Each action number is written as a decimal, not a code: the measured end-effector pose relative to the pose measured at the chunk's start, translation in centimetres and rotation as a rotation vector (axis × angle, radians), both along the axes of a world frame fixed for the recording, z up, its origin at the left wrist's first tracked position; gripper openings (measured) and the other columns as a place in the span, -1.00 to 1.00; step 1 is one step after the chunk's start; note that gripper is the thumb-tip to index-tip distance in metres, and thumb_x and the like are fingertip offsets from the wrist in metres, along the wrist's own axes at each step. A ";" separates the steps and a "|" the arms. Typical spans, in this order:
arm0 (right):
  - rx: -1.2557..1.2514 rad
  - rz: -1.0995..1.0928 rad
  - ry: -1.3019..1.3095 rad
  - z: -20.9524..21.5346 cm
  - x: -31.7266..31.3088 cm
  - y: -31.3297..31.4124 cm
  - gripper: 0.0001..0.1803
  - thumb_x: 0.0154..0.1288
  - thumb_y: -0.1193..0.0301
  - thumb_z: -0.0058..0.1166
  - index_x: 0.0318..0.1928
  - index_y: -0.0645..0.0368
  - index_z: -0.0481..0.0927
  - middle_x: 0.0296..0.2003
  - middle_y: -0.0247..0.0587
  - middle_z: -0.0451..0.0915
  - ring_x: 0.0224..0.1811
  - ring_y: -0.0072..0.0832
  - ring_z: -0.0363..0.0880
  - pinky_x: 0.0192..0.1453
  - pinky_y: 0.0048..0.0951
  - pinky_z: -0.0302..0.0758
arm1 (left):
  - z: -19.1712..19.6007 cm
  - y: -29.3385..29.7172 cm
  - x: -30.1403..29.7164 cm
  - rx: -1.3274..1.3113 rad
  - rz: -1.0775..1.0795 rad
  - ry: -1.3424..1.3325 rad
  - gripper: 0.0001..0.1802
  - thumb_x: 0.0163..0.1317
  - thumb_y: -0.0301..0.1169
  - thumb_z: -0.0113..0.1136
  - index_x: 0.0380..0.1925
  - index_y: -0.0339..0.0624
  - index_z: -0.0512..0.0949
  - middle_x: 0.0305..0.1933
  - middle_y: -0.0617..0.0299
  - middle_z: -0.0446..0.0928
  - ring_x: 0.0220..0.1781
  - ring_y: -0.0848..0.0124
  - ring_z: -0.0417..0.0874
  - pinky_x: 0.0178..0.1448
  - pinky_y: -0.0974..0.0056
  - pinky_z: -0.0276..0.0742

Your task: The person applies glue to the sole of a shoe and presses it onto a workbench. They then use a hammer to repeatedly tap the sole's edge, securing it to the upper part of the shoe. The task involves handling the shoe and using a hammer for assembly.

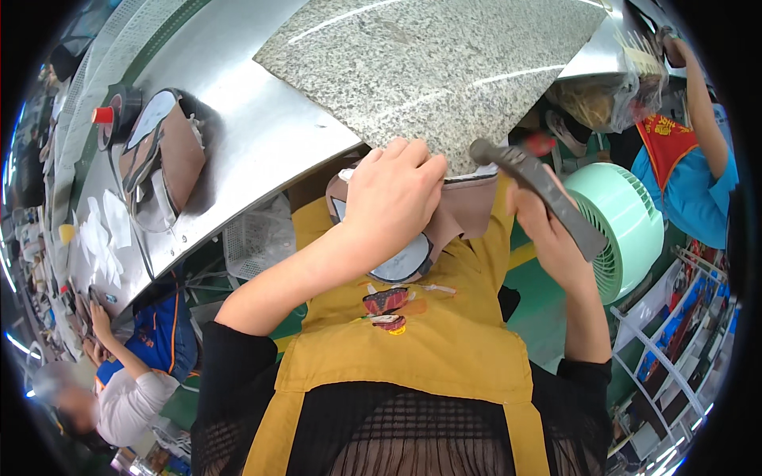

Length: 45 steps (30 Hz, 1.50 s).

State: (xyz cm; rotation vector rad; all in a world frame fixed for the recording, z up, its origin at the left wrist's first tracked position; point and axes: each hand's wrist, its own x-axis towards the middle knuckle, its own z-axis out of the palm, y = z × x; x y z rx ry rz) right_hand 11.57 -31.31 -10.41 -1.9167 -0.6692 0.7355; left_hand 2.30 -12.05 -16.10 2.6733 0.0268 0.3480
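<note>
My left hand (390, 194) is closed over a brown leather piece (468, 208) at the near edge of a speckled stone slab (429, 71). The piece has dark edging and a pale blue rounded panel, which hangs below the hand over my yellow apron (413, 341). Part of the leather lies hidden under my fingers. To its right, my right hand (549, 234) grips a dark metal hammer (544, 186). The hammer's round face points toward the slab's near corner, close to the leather.
On the metal table (254, 119) at left stand a similar brown leather piece (178, 163), a black roll with a red cap (103, 115) and white scraps (107, 238). A green fan (627, 222) is beside my right arm. Co-workers are at far left and upper right.
</note>
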 end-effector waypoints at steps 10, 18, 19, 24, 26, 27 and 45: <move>-0.155 0.252 -0.315 0.4 -0.6 1.4 -0.76 0.32 0.53 0.00 -0.02 0.25 0.43 -0.36 0.04 0.53 -0.35 0.04 0.51 -0.33 -0.31 0.45 | -0.4 0.6 -0.2 -0.081 -0.037 -0.027 -0.90 0.01 -0.43 0.27 -0.45 -0.08 0.55 -0.42 0.32 0.42 -0.31 0.33 0.49 -0.25 0.27 0.42; -0.189 0.277 -0.412 0.2 -0.7 1.7 -0.76 0.31 0.52 0.02 -0.03 0.27 0.43 -0.33 0.05 0.56 -0.29 0.04 0.56 -0.33 -0.24 0.48 | -1.6 1.3 -0.9 0.121 -0.232 -0.220 -0.83 -0.11 -0.46 0.18 -0.42 -0.08 0.51 -0.39 0.35 0.39 -0.27 0.38 0.48 -0.23 0.28 0.36; -0.184 0.271 -0.405 0.2 -0.7 1.7 -0.76 0.30 0.52 0.02 -0.03 0.27 0.43 -0.33 0.05 0.56 -0.29 0.04 0.56 -0.33 -0.24 0.48 | -1.8 1.3 -0.8 0.147 -0.252 -0.254 -0.86 -0.11 -0.45 0.14 -0.45 -0.09 0.49 -0.41 0.33 0.36 -0.29 0.38 0.45 -0.24 0.28 0.34; -0.202 0.280 -0.394 -0.1 -0.5 1.4 -0.74 0.29 0.51 0.04 -0.02 0.25 0.43 -0.33 0.04 0.57 -0.29 0.02 0.57 -0.32 -0.23 0.49 | -1.4 1.4 -0.7 0.044 -0.206 -0.132 -0.75 -0.08 -0.46 0.30 -0.32 -0.08 0.57 -0.34 0.35 0.47 -0.25 0.37 0.53 -0.21 0.30 0.42; -0.219 0.282 -0.366 -0.1 -0.5 1.3 -0.74 0.29 0.51 0.04 -0.01 0.25 0.42 -0.33 0.04 0.57 -0.29 0.03 0.57 -0.32 -0.24 0.49 | -1.2 1.2 -0.6 -0.048 -0.144 -0.089 -0.78 -0.02 -0.44 0.30 -0.31 -0.08 0.58 -0.35 0.33 0.48 -0.25 0.35 0.53 -0.20 0.29 0.43; -0.228 0.284 -0.349 -0.1 -0.5 1.3 -0.74 0.29 0.51 0.04 -0.01 0.25 0.42 -0.33 0.04 0.57 -0.28 0.03 0.57 -0.31 -0.24 0.49 | -0.7 1.1 -0.6 -0.094 -0.118 -0.055 -0.80 0.00 -0.43 0.29 -0.30 -0.07 0.59 -0.35 0.33 0.48 -0.26 0.34 0.52 -0.20 0.29 0.43; -0.142 0.317 -0.233 0.7 0.8 1.4 -0.72 0.27 0.53 0.03 -0.01 0.26 0.40 -0.34 0.04 0.55 -0.29 0.04 0.55 -0.28 -0.22 0.47 | -1.6 1.2 -0.4 0.117 -0.266 -0.204 -0.86 -0.12 -0.42 0.15 -0.48 -0.10 0.48 -0.42 0.31 0.33 -0.30 0.38 0.41 -0.26 0.30 0.28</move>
